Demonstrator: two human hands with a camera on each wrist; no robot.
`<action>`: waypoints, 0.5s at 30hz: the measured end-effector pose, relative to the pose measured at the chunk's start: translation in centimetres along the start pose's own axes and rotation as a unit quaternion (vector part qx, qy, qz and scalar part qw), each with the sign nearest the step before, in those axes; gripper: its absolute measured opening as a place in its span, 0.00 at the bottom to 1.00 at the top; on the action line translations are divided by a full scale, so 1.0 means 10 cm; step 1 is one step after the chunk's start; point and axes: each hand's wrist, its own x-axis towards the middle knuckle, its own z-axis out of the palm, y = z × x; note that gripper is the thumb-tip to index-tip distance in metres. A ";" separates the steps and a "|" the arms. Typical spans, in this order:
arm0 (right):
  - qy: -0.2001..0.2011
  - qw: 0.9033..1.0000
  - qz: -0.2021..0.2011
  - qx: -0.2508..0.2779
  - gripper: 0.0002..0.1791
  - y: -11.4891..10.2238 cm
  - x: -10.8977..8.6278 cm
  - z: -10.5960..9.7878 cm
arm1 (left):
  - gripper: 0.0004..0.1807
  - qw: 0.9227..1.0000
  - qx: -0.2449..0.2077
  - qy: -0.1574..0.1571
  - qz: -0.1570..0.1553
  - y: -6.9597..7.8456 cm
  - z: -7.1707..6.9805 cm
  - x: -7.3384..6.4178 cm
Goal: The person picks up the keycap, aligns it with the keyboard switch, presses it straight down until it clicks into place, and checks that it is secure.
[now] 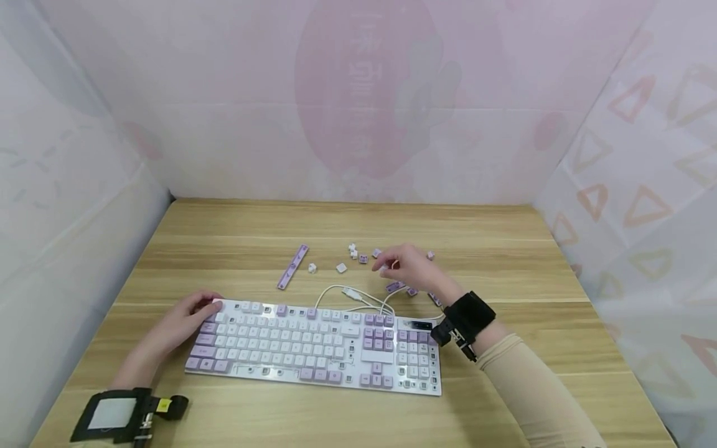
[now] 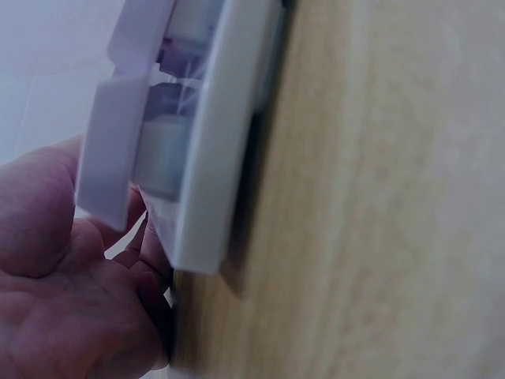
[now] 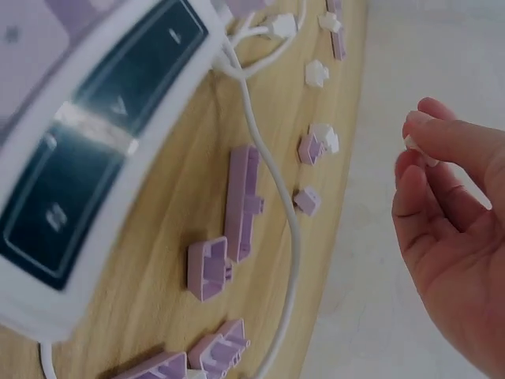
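Observation:
A white and purple keyboard [image 1: 263, 343] lies on the table, with several bare switches showing among its keycaps. At its upper left corner my left hand [image 1: 187, 317] grips the edge, the thumb near the top keys; in the left wrist view the fingers [image 2: 146, 260] pass behind the keyboard's end. Raised above the loose keycaps behind the keyboard, my right hand [image 1: 411, 266] pinches a small white keycap [image 3: 418, 150] between thumb and fingertips. The keycap is mostly covered by the fingers.
A long purple spacebar keycap [image 1: 292, 267] lies behind the keyboard. Loose white keycaps [image 1: 342, 268] and purple keycaps [image 1: 363, 259] are scattered to its right. A coiled white cable [image 1: 330, 287] with its plug [image 1: 351, 294] runs along the keyboard's back edge.

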 end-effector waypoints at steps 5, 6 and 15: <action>-0.017 0.999 -0.016 -0.044 0.09 -0.04 0.02 0.12 | 0.35 1.000 -0.001 0.000 0.002 0.01 0.01 0.00; -0.020 0.998 -0.013 -0.050 0.09 -0.05 0.02 0.14 | 0.34 1.000 0.000 0.000 0.003 0.01 0.01 0.00; -0.036 0.996 0.011 -0.084 0.08 -0.19 0.00 0.34 | 0.34 1.000 -0.002 0.001 0.005 0.02 0.02 0.00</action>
